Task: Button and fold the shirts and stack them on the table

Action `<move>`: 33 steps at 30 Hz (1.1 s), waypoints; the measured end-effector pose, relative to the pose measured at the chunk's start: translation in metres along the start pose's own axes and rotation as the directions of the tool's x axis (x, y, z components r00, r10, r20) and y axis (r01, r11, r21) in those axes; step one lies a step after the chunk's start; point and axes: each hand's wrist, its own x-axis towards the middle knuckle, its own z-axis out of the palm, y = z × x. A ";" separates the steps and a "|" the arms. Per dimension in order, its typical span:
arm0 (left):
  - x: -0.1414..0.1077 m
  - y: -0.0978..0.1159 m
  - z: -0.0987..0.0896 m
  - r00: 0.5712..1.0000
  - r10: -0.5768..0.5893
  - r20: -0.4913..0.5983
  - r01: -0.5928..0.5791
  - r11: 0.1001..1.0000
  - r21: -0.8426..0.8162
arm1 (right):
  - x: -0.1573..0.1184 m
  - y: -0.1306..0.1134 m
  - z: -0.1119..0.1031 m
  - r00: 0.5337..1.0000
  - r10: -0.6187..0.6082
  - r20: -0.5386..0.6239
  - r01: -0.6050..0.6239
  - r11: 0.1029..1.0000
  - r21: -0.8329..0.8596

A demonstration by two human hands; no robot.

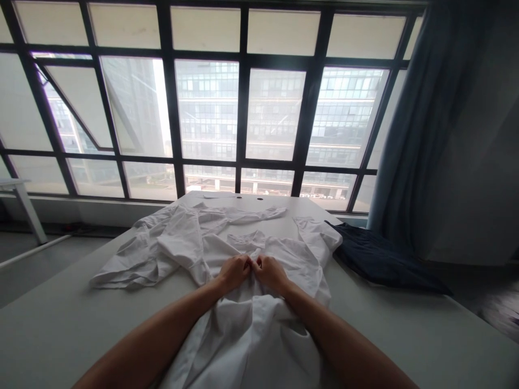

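A white shirt (259, 329) lies front up along the table, its collar away from me and its hem running toward my body. My left hand (235, 271) and my right hand (270, 273) meet at its front placket, just below the collar. Both hands are closed, with fingertips pinching the cloth along the placket. Whether a button sits between the fingers is hidden. More crumpled white cloth (178, 232) spreads to the left and behind the collar; I cannot tell where one garment ends and another begins.
The white table (60, 324) reaches toward a large framed window (208, 111). Dark navy cloth (381, 259) lies along its right edge, near a grey-blue curtain (430, 135). Two dark round holes show at the far end. Another white table (28, 210) stands at left.
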 end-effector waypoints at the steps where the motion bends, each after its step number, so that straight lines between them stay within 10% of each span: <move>1: 0.000 -0.001 0.001 1.000 0.009 -0.004 -0.009 1.000 0.000 | 0.000 0.000 0.000 1.000 0.004 -0.006 -0.004 1.000 -0.004; 15: -0.004 0.002 -0.002 0.998 0.067 -0.008 -0.067 0.998 0.005 | 0.008 0.014 -0.001 0.991 -0.130 0.022 0.128 0.990 0.061; 33: -0.002 0.000 -0.004 1.000 0.014 -0.020 -0.014 1.000 -0.019 | 0.020 0.029 0.017 0.982 -0.190 -0.009 0.162 0.808 0.567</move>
